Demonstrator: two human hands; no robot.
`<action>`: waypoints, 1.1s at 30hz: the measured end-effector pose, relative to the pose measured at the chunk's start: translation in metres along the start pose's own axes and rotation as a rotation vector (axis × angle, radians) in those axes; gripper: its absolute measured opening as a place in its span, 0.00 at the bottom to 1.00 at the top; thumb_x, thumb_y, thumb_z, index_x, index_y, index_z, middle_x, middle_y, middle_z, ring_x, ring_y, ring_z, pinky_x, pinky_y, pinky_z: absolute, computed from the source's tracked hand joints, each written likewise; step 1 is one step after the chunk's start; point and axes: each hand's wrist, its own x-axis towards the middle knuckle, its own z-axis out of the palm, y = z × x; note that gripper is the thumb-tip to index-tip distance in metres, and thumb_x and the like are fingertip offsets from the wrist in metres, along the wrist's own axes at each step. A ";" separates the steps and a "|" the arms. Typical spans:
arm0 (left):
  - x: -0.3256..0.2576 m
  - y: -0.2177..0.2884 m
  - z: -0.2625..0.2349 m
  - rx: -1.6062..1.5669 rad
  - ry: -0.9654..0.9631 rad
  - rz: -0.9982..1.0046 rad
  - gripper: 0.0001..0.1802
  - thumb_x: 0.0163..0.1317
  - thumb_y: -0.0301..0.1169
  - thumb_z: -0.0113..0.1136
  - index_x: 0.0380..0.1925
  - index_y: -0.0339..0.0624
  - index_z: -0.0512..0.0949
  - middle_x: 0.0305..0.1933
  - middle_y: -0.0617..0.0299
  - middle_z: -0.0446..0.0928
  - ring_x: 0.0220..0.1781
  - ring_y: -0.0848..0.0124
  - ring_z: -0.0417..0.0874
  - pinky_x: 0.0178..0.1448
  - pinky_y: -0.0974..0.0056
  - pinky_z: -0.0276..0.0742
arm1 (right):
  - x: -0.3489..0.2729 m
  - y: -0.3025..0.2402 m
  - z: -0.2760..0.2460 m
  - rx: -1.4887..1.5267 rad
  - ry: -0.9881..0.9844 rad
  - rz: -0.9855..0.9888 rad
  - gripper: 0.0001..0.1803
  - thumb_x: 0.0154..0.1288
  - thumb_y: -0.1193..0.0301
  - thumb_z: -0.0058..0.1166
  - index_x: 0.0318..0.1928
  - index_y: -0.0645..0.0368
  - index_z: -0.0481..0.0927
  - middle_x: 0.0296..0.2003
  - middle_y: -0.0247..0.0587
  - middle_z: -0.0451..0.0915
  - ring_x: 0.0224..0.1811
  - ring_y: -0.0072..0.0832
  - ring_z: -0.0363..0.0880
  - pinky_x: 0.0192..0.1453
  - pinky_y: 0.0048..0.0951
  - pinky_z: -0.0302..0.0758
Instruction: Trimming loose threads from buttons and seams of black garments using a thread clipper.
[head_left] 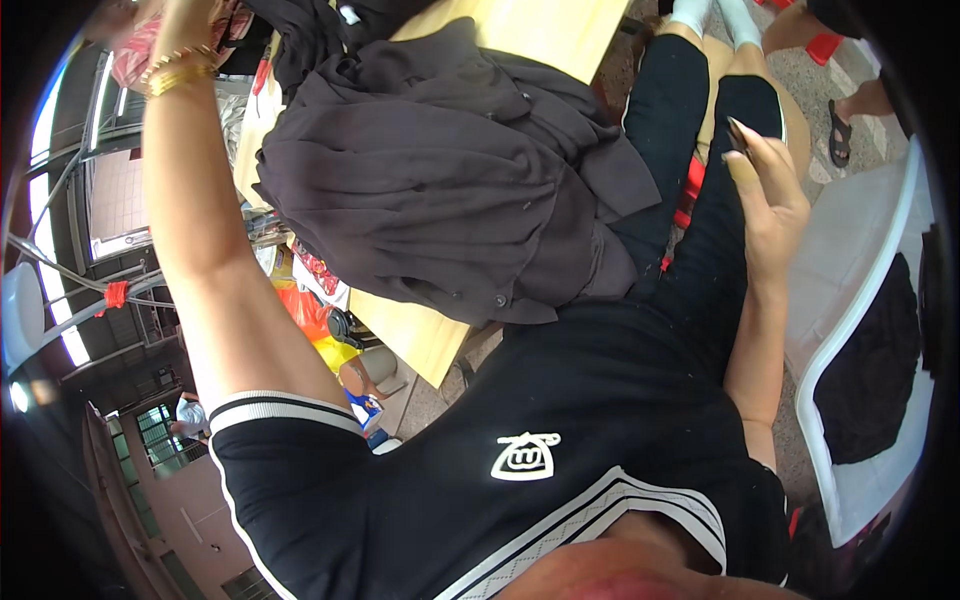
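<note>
A dark grey garment with gathers and a small button lies bunched on the pale wooden table, its near edge falling over my lap. My left arm, with gold bracelets at the wrist, reaches up past the garment's left side. Only the back part of my left hand shows at the upper edge, so its fingers cannot be made out. My right hand is raised over my right thigh, apart from the garment. Thumb and fingers pinch a small, dark, narrow object, too small to name.
To my right stands a white plastic tub with dark cloth inside. Another person's sandalled foot is beyond it. More black cloth lies at the table's far left. Bags and a seated person's leg are below the table's left side.
</note>
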 end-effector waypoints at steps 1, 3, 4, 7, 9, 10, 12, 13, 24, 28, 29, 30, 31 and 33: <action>-0.028 -0.006 0.002 0.081 -0.259 -0.077 0.31 0.65 0.39 0.64 0.65 0.43 0.68 0.56 0.60 0.77 0.52 0.70 0.80 0.53 0.65 0.74 | 0.000 0.002 0.006 0.026 -0.033 0.013 0.17 0.64 0.80 0.61 0.54 0.66 0.82 0.38 0.30 0.75 0.38 0.14 0.74 0.42 0.14 0.69; -0.099 0.014 0.032 0.258 -0.764 -0.170 0.20 0.67 0.36 0.61 0.55 0.38 0.79 0.47 0.59 0.82 0.48 0.69 0.81 0.51 0.65 0.75 | 0.000 0.010 0.011 0.006 -0.086 0.030 0.17 0.63 0.79 0.63 0.53 0.64 0.83 0.35 0.27 0.73 0.33 0.11 0.69 0.34 0.13 0.64; -0.129 0.035 0.058 0.469 -0.976 -0.178 0.16 0.68 0.34 0.59 0.50 0.36 0.81 0.42 0.58 0.84 0.47 0.70 0.83 0.51 0.67 0.76 | -0.001 0.017 0.010 -0.007 -0.073 0.050 0.17 0.63 0.79 0.63 0.53 0.64 0.83 0.35 0.27 0.73 0.33 0.11 0.69 0.34 0.13 0.64; -0.190 0.000 0.089 0.415 -1.197 -0.087 0.27 0.58 0.51 0.67 0.41 0.35 0.84 0.38 0.53 0.85 0.42 0.64 0.86 0.49 0.62 0.79 | -0.003 0.026 0.013 -0.014 -0.123 0.067 0.15 0.63 0.76 0.64 0.51 0.61 0.85 0.31 0.25 0.70 0.30 0.10 0.65 0.32 0.14 0.60; -0.226 0.006 0.094 0.711 -1.054 0.189 0.25 0.60 0.46 0.67 0.50 0.39 0.81 0.50 0.54 0.82 0.50 0.59 0.85 0.56 0.63 0.78 | -0.006 0.026 0.017 -0.007 -0.120 0.089 0.15 0.63 0.75 0.64 0.51 0.61 0.85 0.31 0.25 0.70 0.30 0.10 0.64 0.32 0.14 0.60; -0.239 0.005 0.095 0.791 -1.011 0.277 0.23 0.60 0.44 0.67 0.49 0.39 0.81 0.50 0.55 0.82 0.50 0.56 0.84 0.54 0.60 0.78 | -0.006 0.026 0.020 -0.001 -0.129 0.092 0.15 0.63 0.75 0.64 0.51 0.61 0.85 0.31 0.25 0.70 0.29 0.10 0.64 0.32 0.14 0.60; -0.244 -0.001 0.096 0.829 -0.936 0.399 0.16 0.60 0.36 0.64 0.45 0.39 0.81 0.47 0.59 0.81 0.46 0.53 0.83 0.49 0.55 0.80 | -0.008 0.028 0.026 0.050 -0.130 0.136 0.15 0.63 0.75 0.64 0.51 0.61 0.85 0.32 0.25 0.70 0.30 0.10 0.64 0.33 0.14 0.61; -0.241 -0.004 0.095 0.778 -0.896 0.373 0.14 0.61 0.34 0.63 0.44 0.39 0.81 0.47 0.58 0.80 0.46 0.53 0.83 0.48 0.55 0.79 | -0.009 0.029 0.028 0.045 -0.161 0.125 0.15 0.63 0.75 0.64 0.51 0.61 0.85 0.32 0.25 0.70 0.31 0.10 0.65 0.33 0.14 0.61; -0.163 0.029 -0.007 -0.405 -0.272 -0.563 0.16 0.66 0.26 0.59 0.53 0.33 0.79 0.52 0.57 0.83 0.53 0.68 0.83 0.61 0.66 0.74 | -0.013 0.029 0.033 0.143 -0.229 0.204 0.18 0.61 0.75 0.66 0.53 0.60 0.84 0.31 0.24 0.68 0.34 0.11 0.67 0.38 0.15 0.64; -0.150 0.060 -0.065 -1.043 -0.326 -0.567 0.12 0.67 0.26 0.57 0.46 0.32 0.82 0.49 0.50 0.84 0.54 0.57 0.84 0.63 0.50 0.78 | -0.020 0.022 0.040 0.246 -0.280 0.294 0.29 0.56 0.75 0.70 0.59 0.63 0.79 0.31 0.23 0.66 0.34 0.12 0.64 0.41 0.14 0.64; -0.147 0.050 -0.078 -0.979 -0.171 -0.483 0.11 0.66 0.25 0.58 0.46 0.32 0.82 0.49 0.49 0.84 0.54 0.56 0.84 0.63 0.48 0.78 | -0.021 0.021 0.039 0.277 -0.313 0.337 0.30 0.55 0.75 0.70 0.60 0.63 0.78 0.30 0.23 0.66 0.34 0.12 0.64 0.41 0.14 0.64; -0.151 0.053 -0.076 -0.955 -0.160 -0.461 0.11 0.65 0.25 0.59 0.46 0.33 0.82 0.49 0.49 0.84 0.54 0.57 0.84 0.63 0.49 0.78 | -0.024 0.024 0.041 0.314 -0.333 0.315 0.32 0.58 0.73 0.68 0.63 0.63 0.74 0.29 0.23 0.65 0.30 0.10 0.61 0.33 0.14 0.56; -0.156 0.058 -0.075 -0.931 -0.148 -0.439 0.11 0.65 0.24 0.59 0.45 0.33 0.82 0.49 0.49 0.84 0.54 0.57 0.85 0.63 0.49 0.79 | -0.025 0.025 0.039 0.327 -0.397 0.338 0.31 0.58 0.73 0.68 0.63 0.62 0.75 0.28 0.22 0.64 0.29 0.09 0.60 0.33 0.14 0.55; -0.185 0.057 -0.060 -0.907 -0.116 -0.453 0.11 0.64 0.25 0.60 0.45 0.35 0.82 0.47 0.53 0.84 0.51 0.62 0.85 0.61 0.56 0.80 | -0.026 0.023 0.041 0.385 -0.499 0.350 0.25 0.57 0.74 0.68 0.56 0.62 0.80 0.24 0.19 0.63 0.26 0.08 0.59 0.31 0.15 0.54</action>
